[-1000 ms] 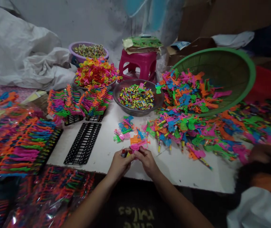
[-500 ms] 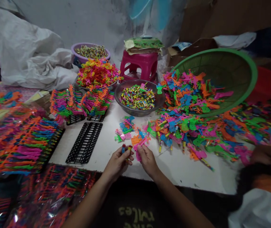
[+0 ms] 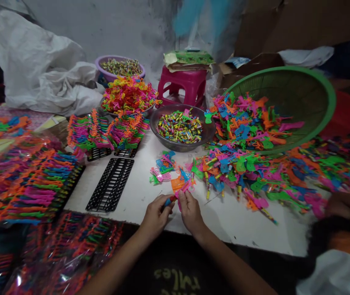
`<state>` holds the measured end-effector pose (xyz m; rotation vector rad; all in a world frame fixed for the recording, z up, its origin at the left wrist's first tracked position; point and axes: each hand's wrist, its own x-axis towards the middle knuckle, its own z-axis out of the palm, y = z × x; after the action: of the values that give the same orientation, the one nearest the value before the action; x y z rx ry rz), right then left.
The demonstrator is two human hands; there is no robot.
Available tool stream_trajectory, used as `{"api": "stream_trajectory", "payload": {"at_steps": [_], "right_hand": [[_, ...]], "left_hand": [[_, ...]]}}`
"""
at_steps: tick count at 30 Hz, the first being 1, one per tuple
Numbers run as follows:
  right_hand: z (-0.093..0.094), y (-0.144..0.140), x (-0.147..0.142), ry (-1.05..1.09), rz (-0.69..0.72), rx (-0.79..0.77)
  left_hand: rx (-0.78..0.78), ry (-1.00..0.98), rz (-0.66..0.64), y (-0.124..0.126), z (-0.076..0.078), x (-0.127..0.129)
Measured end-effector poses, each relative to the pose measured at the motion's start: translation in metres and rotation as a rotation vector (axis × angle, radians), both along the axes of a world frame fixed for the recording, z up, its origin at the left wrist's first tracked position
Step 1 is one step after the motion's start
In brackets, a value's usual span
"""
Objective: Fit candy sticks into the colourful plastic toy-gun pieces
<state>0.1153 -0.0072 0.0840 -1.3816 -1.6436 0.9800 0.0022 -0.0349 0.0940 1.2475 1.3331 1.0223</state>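
Note:
My left hand pinches a few small coloured tubes at the front of the white table. My right hand holds a pink plastic toy piece right beside them, the two hands touching at the fingertips. Just beyond the hands lies a small cluster of loose toy pieces. A metal bowl of coloured tubes stands further back.
A tipped green basket spills a wide heap of plastic pieces on the right. Black racks, some filled with toys, lie left. Bagged toys fill the left edge. Another person sits at lower right.
My hands came apart, then closed together again, the left hand bringing the tubes up to the pink piece in the right. The view shifted slightly.

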Motion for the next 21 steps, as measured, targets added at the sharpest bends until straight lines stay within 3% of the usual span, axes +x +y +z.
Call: {"api": "stream_trajectory", "payload": {"at_steps": [2,4,5,8,10,12,15,17,21], "right_hand": [[0.002,0.011,0.011,-0.032,0.041,-0.009],[0.008,0.032,0.042,-0.078,-0.010,-0.004],[0.012,0.045,0.063,-0.115,-0.096,0.007],[0.024,0.081,0.129,-0.400,-0.593,0.056],[0.026,0.093,0.151,-0.566,-0.757,0.097],[0.021,0.094,0.141,-0.568,-0.655,0.132],[0.004,0.079,0.088,-0.419,-0.136,0.179],[-0.007,0.067,0.050,-0.371,0.100,0.250],[-0.021,0.054,0.012,-0.387,0.255,0.350]], "left_hand": [[-0.061,-0.054,0.010,0.003,-0.005,0.000],[-0.129,-0.103,0.083,0.010,-0.014,-0.007],[-0.140,-0.083,0.150,0.014,-0.018,-0.014],[-0.085,0.200,0.378,0.029,-0.030,-0.042],[-0.066,0.313,0.446,0.039,-0.035,-0.056],[-0.067,0.371,0.468,0.049,-0.038,-0.061],[-0.081,0.447,0.438,0.062,-0.040,-0.057],[-0.085,0.452,0.369,0.066,-0.040,-0.053],[-0.054,0.375,0.225,0.056,-0.039,-0.054]]}}
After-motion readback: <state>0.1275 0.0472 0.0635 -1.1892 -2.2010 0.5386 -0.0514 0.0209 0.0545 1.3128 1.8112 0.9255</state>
